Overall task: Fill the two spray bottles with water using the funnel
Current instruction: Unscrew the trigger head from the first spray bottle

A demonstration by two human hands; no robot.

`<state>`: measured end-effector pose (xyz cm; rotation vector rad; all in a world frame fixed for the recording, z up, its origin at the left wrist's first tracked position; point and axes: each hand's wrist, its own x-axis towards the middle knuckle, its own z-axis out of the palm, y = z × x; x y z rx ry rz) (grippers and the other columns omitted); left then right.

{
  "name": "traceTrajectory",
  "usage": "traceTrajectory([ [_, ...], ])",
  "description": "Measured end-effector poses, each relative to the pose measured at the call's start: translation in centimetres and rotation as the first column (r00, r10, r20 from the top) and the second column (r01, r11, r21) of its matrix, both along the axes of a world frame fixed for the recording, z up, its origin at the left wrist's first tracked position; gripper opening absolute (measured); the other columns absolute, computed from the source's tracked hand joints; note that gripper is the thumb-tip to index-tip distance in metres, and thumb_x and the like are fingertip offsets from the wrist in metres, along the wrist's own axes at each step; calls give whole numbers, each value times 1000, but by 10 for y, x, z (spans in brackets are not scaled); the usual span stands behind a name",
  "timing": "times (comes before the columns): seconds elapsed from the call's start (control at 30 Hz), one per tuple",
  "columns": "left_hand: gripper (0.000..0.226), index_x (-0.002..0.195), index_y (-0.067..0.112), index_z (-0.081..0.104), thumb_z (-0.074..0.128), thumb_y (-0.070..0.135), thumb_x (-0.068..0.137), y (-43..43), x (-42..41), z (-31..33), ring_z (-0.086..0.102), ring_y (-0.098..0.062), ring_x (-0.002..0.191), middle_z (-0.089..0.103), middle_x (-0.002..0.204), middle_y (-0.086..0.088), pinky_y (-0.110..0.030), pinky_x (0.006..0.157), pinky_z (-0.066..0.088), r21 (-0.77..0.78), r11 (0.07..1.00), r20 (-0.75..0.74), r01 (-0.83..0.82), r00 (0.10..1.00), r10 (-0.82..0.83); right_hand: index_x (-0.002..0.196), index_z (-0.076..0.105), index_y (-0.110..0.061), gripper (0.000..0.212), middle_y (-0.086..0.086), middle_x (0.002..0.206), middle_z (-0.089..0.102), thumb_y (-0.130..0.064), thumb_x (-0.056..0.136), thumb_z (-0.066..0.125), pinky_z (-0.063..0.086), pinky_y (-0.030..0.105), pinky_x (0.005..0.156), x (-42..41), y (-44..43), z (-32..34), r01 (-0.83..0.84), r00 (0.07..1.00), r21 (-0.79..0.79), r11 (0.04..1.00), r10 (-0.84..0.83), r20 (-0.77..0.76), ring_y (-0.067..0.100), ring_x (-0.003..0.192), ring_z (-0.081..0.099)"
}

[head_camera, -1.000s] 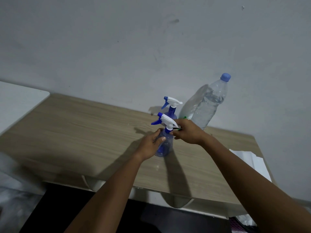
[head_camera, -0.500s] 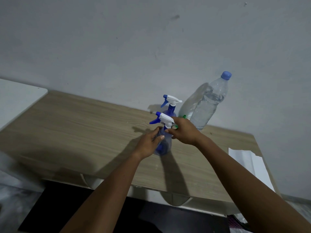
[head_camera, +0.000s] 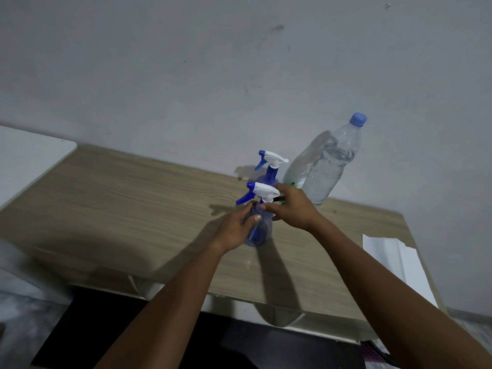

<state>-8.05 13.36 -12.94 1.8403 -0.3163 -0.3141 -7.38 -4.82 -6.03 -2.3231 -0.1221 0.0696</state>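
Spray bottle (head_camera: 259, 231) (water bottle (head_camera: 327, 169) part-full): left fingers (head_camera: 247, 207) wrap it, right fingers (head_camera: 269, 208) pinch collar (head_camera: 262, 200).

Left hand (head_camera: 237, 227), right hand (head_camera: 292, 209) bare; forearms (head_camera: 173, 288) bare; fingernails short.

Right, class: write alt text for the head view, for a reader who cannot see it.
A person's left hand grips a blue spray bottle on a wooden table while the right hand holds its white trigger head. A second spray bottle and a water bottle stand behind.
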Motion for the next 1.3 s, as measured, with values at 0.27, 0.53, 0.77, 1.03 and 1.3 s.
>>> traceTrajectory([
  [0.27, 40, 141, 23, 52, 56, 22, 101, 2, -1, 4, 59, -11, 122, 64, 129, 8, -24, 101, 45, 39, 999, 29, -16, 999, 15, 110, 71, -8, 20, 11, 97, 75, -13, 92, 74, 65, 34, 70, 4, -4, 22, -55, 998, 39, 998, 55, -2, 22, 88, 74],
  [0.53, 52, 147, 25, 46, 63, 25, 98, 2, -1, 14, 47, 5, 130, 51, 142, 18, -17, 105, 37, 66, 997, 42, -45, 998, 42, 110, 73, -8, 24, 16, 97, 77, -17, 88, 79, 65, 40, 78, 2, -9, 97, -5, 979, 345, 939, -66, 193, 30, 82, 77],
  [0.77, 43, 127, 29, 68, 75, 26, 85, -10, 6, 18, 67, -12, 108, 74, 111, 10, -32, 99, 51, 60, 994, 120, -92, 989, 85, 108, 72, -23, 22, 10, 97, 75, -20, 87, 80, 63, 37, 79, 10, -22, 146, 19, 900, 403, 915, -192, 392, 32, 85, 74],
  [1.03, 41, 127, 32, 66, 72, 16, 89, 2, 6, 16, 66, -2, 107, 73, 112, 14, -23, 97, 52, 35, 995, 62, -94, 994, 91, 106, 81, -15, 31, 3, 86, 76, -26, 78, 87, 52, 32, 74, 28, -44, -14, 275, 958, -8, 961, -273, 82, 13, 75, 64],
  [1.3, 48, 123, 34, 69, 74, 41, 76, 16, 17, 11, 68, -8, 113, 75, 114, 14, -35, 104, 50, 49, 999, 50, -16, 999, 13, 99, 80, -26, 34, 1, 84, 77, -46, 73, 81, 55, 38, 69, 45, -20, -101, 207, 975, -102, 973, -214, -64, 22, 77, 70],
])
